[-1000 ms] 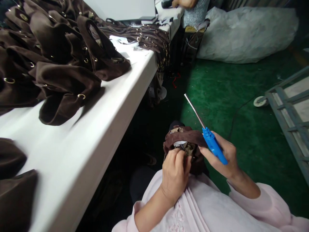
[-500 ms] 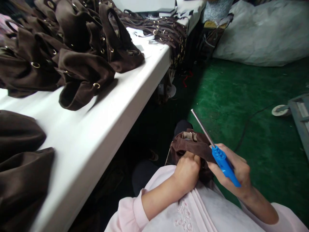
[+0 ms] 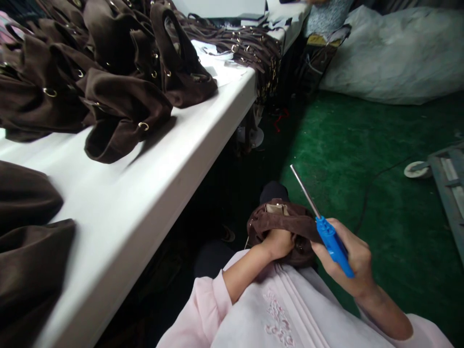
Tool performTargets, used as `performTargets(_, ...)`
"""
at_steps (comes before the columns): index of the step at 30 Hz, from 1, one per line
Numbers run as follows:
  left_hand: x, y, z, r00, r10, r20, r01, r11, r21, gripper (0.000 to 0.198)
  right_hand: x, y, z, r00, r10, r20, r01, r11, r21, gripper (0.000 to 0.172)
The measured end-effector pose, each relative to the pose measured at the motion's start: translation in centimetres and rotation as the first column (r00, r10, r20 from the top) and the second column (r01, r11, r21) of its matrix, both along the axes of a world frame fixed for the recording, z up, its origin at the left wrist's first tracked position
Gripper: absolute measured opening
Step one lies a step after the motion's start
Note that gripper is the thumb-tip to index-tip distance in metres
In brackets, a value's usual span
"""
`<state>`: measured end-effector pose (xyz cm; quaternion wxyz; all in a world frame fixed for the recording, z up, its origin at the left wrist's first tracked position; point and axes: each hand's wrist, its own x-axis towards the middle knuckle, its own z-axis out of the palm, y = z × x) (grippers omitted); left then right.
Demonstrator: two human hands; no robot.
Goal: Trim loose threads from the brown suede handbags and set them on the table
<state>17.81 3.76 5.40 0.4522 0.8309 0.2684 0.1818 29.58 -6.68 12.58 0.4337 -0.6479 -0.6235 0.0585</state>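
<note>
A brown fabric bag (image 3: pixel 261 218) with a light lining patch at its opening rests on my lap. My left hand (image 3: pixel 280 243) reaches in under the bag's handle (image 3: pixel 295 223), and its fingers are hidden in the cloth. In my right hand (image 3: pixel 354 258) is a blue long-necked lighter (image 3: pixel 331 240), its metal tube slanting up and to the left. No flame shows at the tip. The thumb and fingertips of this hand also meet the right end of the handle.
Along the left runs a white table (image 3: pixel 163 183) bearing several brown bags (image 3: pixel 126 106) with gold rings. Brown straps (image 3: pixel 250 46) with gold clasps hang over its far end. A large whitish sack (image 3: pixel 391 58) and a wheeled cart (image 3: pixel 447 179) stand on the green floor (image 3: pixel 348 140).
My left hand has gone deeper into the bag, and the bag's opening has spread wider. The right hand keeps the lighter in nearly the same place.
</note>
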Motion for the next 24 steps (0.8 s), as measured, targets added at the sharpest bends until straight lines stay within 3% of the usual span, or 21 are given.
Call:
performTargets(3, -1.5, -0.4, 2.0, 0.99, -0.076, -0.117, 0.08, 0.997, 0.023, 0.02, 0.8, 0.3, -0.4, 0.997, -0.08, 0.009, 0.08, 0.997, -0.021, 0.012)
performTargets(6, -3.8, -0.9, 3.7, 0.956, -0.151, -0.25, 0.18, 0.979, 0.096, 0.034, 1.5, 0.7, -1.0, 0.991, -0.132, 0.018, 0.133, 0.991, -0.033, 0.01)
performTargets(9, -6.1, -2.0, 3.8, 0.947, -0.144, -0.287, 0.197, 0.966, 0.166, 0.029, 2.2, 1.0, -1.7, 0.981, -0.192, -0.005, 0.191, 0.981, -0.039, 0.018)
performTargets(11, -7.3, -2.7, 3.1, 0.961, -0.035, -0.276, 0.094, 0.975, 0.201, 0.014, 2.6, 1.1, -2.0, 0.978, -0.204, -0.035, 0.201, 0.978, -0.06, 0.021)
performTargets(13, -8.2, -2.7, 2.2, 0.969, 0.133, -0.21, -0.082, 0.968, 0.236, 0.015, 2.9, 1.1, -2.1, 0.981, -0.176, -0.079, 0.168, 0.981, -0.098, 0.019)
performTargets(14, -8.5, -2.3, 1.9, 0.961, 0.222, -0.164, -0.178, 0.952, 0.251, 0.022, 2.9, 1.1, -2.0, 0.983, -0.153, -0.102, 0.141, 0.983, -0.116, 0.018)
performTargets(16, -8.8, -0.6, 1.2, 0.938, 0.336, -0.086, -0.306, 0.918, 0.251, 0.06, 3.0, 1.0, -1.6, 0.985, -0.106, -0.138, 0.086, 0.986, -0.145, 0.014)
performTargets(18, -8.5, 1.9, 0.4, 0.957, 0.282, -0.073, -0.27, 0.952, 0.142, 0.109, 2.9, 1.1, -1.2, 0.987, -0.056, -0.151, 0.032, 0.987, -0.159, 0.011)
performTargets(20, -7.8, 4.4, -0.4, 0.993, 0.103, -0.058, -0.108, 0.991, -0.085, 0.127, 2.9, 1.2, -0.8, 0.988, 0.0, -0.157, -0.026, 0.987, -0.16, 0.01)
performTargets(22, -6.8, 6.3, -1.2, 0.999, -0.035, 0.013, 0.037, 0.951, -0.308, 0.117, 2.9, 1.4, -0.7, 0.986, 0.036, -0.16, -0.061, 0.986, -0.154, 0.01)
performTargets(24, -6.0, 7.3, -1.5, 0.993, -0.081, 0.082, 0.109, 0.892, -0.439, 0.096, 3.2, 1.7, -1.1, 0.989, 0.006, -0.151, -0.029, 0.989, -0.148, 0.012)
